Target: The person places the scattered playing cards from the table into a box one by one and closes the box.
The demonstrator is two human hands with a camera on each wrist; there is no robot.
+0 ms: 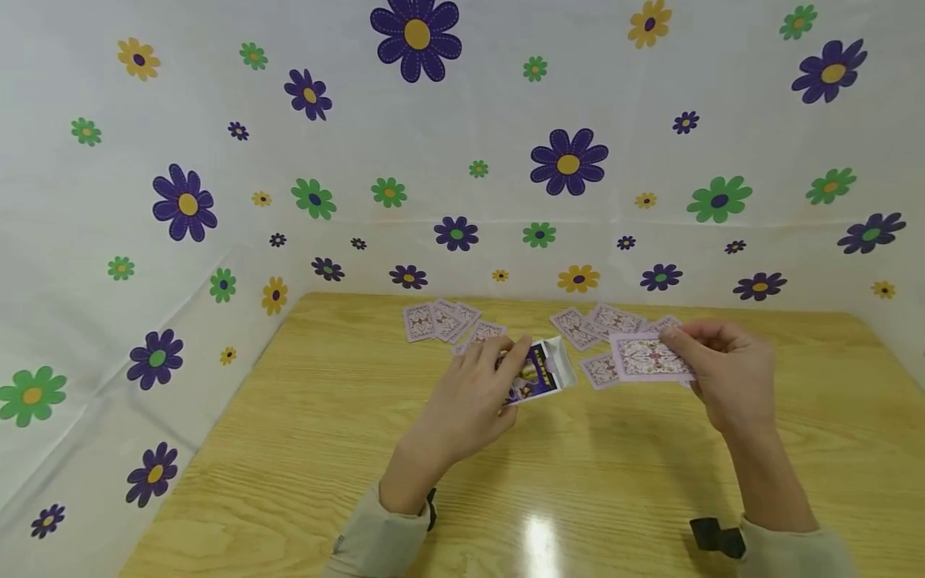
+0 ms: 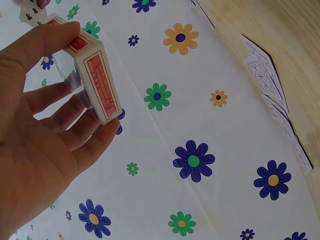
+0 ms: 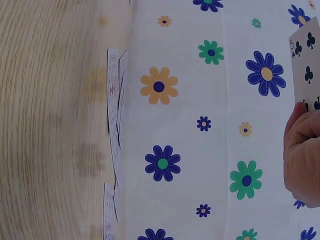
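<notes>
My left hand (image 1: 470, 393) holds a playing card box (image 1: 538, 373) above the table, thumb on one side and fingers on the other. Its front is dark blue, and its open white end points right. In the left wrist view a narrow side of the box (image 2: 101, 84) shows red panels with white edging. To the right, my right hand (image 1: 737, 385) pinches a playing card (image 1: 639, 357) by its right end. The patterned back faces up in the head view, while the right wrist view shows the card's club face (image 3: 306, 65) with a 5 in the corner.
Several cards (image 1: 419, 323) lie back up at the table's far left. Another spread group of cards (image 1: 574, 327) lies at the far right, partly behind the held card. A flowered cloth (image 1: 462, 144) rises along the back edge of the wooden table (image 1: 578, 498).
</notes>
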